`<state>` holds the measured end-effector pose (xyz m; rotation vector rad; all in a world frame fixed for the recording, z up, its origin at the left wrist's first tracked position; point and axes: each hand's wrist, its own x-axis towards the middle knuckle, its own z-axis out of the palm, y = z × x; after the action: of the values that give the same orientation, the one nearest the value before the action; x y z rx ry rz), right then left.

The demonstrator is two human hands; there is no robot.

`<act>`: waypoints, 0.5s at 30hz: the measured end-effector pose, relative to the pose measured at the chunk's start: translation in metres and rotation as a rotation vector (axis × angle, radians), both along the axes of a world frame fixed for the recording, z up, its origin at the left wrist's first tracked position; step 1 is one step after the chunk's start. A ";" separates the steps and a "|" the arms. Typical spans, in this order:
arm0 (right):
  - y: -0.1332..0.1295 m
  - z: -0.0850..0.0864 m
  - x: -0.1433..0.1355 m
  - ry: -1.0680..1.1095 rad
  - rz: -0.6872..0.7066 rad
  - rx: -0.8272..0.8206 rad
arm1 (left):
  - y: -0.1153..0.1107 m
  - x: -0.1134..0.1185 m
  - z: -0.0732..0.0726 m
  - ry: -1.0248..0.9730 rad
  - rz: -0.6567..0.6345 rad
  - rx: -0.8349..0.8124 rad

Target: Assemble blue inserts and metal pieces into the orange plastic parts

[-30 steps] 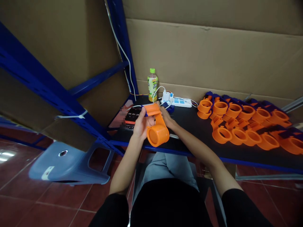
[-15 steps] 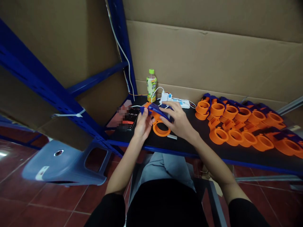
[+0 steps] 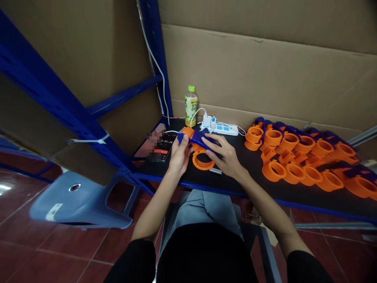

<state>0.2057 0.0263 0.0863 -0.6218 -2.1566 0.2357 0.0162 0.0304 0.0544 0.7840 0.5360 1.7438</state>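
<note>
Between my hands is an orange-and-blue plastic piece with a ring, whose orange loop hangs below its blue body. My left hand grips its left end, thumb on top near the orange section. Across the blue part on the right lies my right hand, fingers bent over it; its thumb is hidden. A small grey bar lies on the black tabletop just below the ring. Left of my left hand rests a phone showing a timer.
Several similar orange-and-blue ring pieces stand in rows on the right. A green-capped bottle and a white power strip with cables are at the back. A blue shelf post slants at the left, above a blue stool.
The blue part has tilted, so its broad face now shows upward between my hands. My right fingers have shifted slightly on it. The view has moved a little.
</note>
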 end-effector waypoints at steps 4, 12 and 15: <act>0.000 -0.002 -0.002 -0.009 -0.006 -0.011 | 0.000 0.001 0.001 -0.002 0.010 -0.005; -0.002 0.001 0.001 0.033 0.018 -0.139 | -0.003 0.001 0.002 0.046 0.002 -0.016; 0.003 0.002 0.000 0.152 0.017 -0.348 | -0.007 0.002 0.002 0.095 0.006 0.007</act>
<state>0.2060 0.0297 0.0883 -0.7546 -1.9896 0.6563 0.0186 0.0231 0.0560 0.8736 0.5968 1.7209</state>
